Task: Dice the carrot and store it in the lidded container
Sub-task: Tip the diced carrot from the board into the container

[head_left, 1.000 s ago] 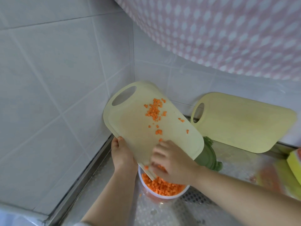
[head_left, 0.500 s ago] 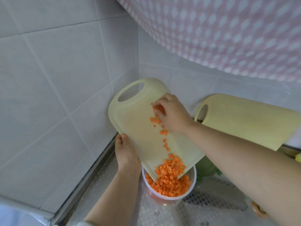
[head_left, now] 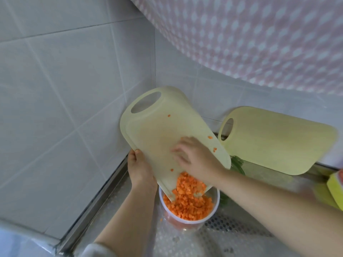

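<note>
Two hands, one board, one tub.

- Cutting board [head_left: 157, 130]: pale yellow plastic, tilted steeply, with its lower corner over the container [head_left: 216, 206]. Judged stiff and light; best held at a long edge or the handle hole.
- Left hand [head_left: 141, 169]: grips the board's left edge low down, thumb on the top face, fingers hidden underneath.
- Right hand [head_left: 194, 158]: lies flat on the board face with fingers spread and blurred, holding nothing, just above the carrot pile.
- Diced carrot [head_left: 187, 201]: small orange cubes, most of them in the container or heaped at the board's bottom lip. A few stray cubes [head_left: 210, 137] cling higher up. Judged light, firm and damp, so likely to stick or bounce; better swept with flat fingers than pinched.
- Container: round and clear, standing on the steel counter [head_left: 232, 238], nearly full. Probably light enough to tip if the board knocks it.
- Lid [head_left: 239, 166]: green, mostly hidden behind the board, not yet fitted.
- Second board [head_left: 278, 140]: leans against the tiled wall [head_left: 55, 108].
- Sponge [head_left: 336, 184]: yellow, at the right edge.
</note>
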A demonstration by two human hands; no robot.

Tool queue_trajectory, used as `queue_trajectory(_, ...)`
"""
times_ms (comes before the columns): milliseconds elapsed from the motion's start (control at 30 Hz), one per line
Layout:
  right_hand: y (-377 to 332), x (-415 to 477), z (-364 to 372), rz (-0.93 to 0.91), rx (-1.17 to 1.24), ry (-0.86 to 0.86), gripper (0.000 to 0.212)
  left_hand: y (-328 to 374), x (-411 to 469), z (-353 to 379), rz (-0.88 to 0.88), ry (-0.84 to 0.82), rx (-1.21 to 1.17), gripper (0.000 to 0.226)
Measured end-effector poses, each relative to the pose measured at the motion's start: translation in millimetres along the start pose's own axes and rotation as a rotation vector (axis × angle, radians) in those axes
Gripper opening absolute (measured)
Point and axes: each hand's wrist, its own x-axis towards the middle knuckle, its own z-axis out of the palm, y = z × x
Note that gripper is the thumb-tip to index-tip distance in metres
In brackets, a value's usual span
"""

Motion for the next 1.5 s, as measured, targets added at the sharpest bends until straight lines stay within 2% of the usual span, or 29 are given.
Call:
queue_trajectory(100, -5, 61, -18, 0.082, 0.011, 0.147, 0.018, 2, -5, 1, 0.001, -0.016, -0.001, 0.026)
queue_trajectory(233, -3, 103, -26, 0.133, -0.034, 0.132, 0.018, 3, -8, 1, 0.016, -0.023, 0.023, 0.027)
queue_trajectory(367, -4, 77, -15, 0.161, -0.001, -0.022, 0.017, 5, -8, -1, 0.008, -0.021, 0.013, 0.027)
queue_trajectory(600, -5, -33, 21, -0.087, -0.131, -0.373, 0.024, 7, -8, -1, 0.020, 0.006, 0.024, 0.027)
queue_trajectory(700, -7, -60, 22, -0.091, -0.199, -0.468, 0.028, 11, -6, 2, 0.039, 0.001, 0.022, 0.024)
queue_trajectory(767, -7, -58, 12, -0.069, -0.130, -0.434, 0.026, 15, -5, 4, 0.063, -0.004, 0.032, 0.024)
queue_trajectory(900, 1, -19, -21, 0.049, 0.039, -0.063, 0.021, 18, -8, 5, 0.101, -0.025, 0.050, 0.024)
queue_trajectory(967, 6, 6, -34, 0.101, 0.026, 0.034, 0.025, 17, -9, 3, 0.107, -0.022, 0.053, 0.023)
queue_trajectory(1067, 13, 29, -40, 0.140, -0.024, 0.022, 0.027, 15, -10, 1, 0.124, -0.019, 0.060, 0.025)
queue_trajectory(1167, 19, 18, -28, 0.096, -0.067, -0.058, 0.026, 16, -12, 1, 0.127, -0.021, 0.036, 0.024)
queue_trajectory(1267, 24, -21, -9, 0.093, -0.086, -0.195, 0.024, 22, -13, 1, 0.142, -0.004, 0.001, 0.021)
queue_trajectory(1367, 22, -59, 1, 0.174, -0.095, -0.383, 0.024, 27, -14, 1, 0.151, 0.013, -0.009, 0.022)
queue_trajectory(1433, 18, -65, -4, 0.211, -0.030, -0.367, 0.022, 30, -15, 1, 0.155, 0.021, -0.003, 0.024)
queue_trajectory(1500, 15, -56, -19, 0.241, 0.101, -0.171, 0.020, 31, -16, 2, 0.158, 0.026, -0.002, 0.028)
